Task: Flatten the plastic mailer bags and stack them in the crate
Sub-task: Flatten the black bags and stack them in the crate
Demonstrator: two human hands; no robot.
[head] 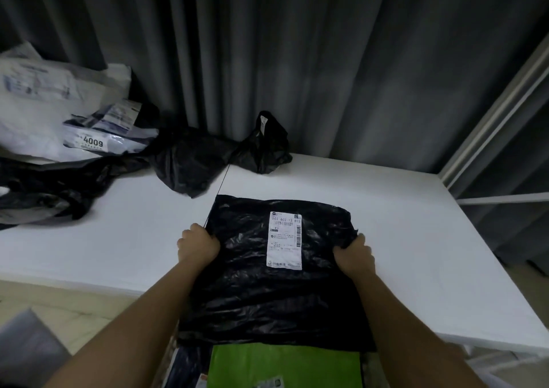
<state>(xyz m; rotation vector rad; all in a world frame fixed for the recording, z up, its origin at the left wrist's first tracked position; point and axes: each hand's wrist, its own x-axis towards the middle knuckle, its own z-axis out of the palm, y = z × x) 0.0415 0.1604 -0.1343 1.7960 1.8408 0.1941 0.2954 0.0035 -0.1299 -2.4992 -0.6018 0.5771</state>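
One black mailer held flat between two hands, over a white table.

Grey curtains (297, 61) hung behind the white table (416, 239). The black mailer (267, 292) ran lengthwise away from the person, its one white label (285, 240) upright, over a green mailer (282, 364). Left hand (198, 243) and right hand (354, 257) each gripped a side edge.

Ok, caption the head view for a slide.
Both hands grip a black mailer bag over a green one.
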